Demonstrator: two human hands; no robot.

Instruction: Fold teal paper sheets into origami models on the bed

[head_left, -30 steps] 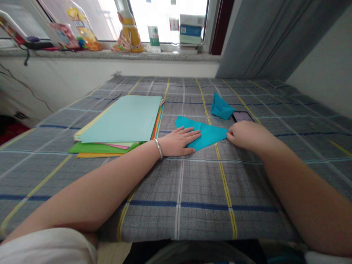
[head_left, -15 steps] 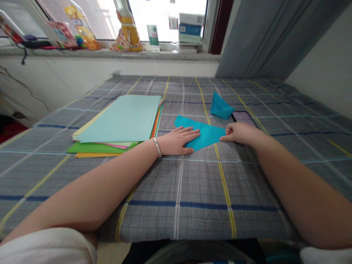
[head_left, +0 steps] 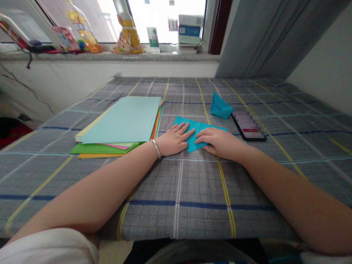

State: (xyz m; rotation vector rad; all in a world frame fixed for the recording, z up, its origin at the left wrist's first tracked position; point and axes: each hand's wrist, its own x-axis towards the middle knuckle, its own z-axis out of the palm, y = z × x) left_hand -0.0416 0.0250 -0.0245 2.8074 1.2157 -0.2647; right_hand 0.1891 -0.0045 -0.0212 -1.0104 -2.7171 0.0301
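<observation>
A folded sheet of blue paper point(head_left: 194, 146) lies flat on the checked cloth in the middle of the table. On its left part my left hand point(head_left: 173, 139) rests palm down, fingers spread. My right hand point(head_left: 220, 143) lies over the right part of the paper, its fingers slightly bent and apart, fingertips touching the surface. Much of the paper's right side is hidden under that hand. Behind it stands a folded blue paper piece point(head_left: 220, 107) with a pointed top. A silver bracelet point(head_left: 157, 148) circles my left wrist.
To the left lies a stack of coloured paper point(head_left: 123, 121), light blue on top. A phone point(head_left: 249, 126) lies beyond my right hand, near the blue folded piece. Bottles, boxes and packets line the windowsill point(head_left: 104, 56) at the back; a grey curtain point(head_left: 255, 36) hangs at right.
My right hand has moved left from the paper's right tip onto its surface, and its pinched fingers have opened out. The phone is now uncovered. My left hand has shifted slightly left.
</observation>
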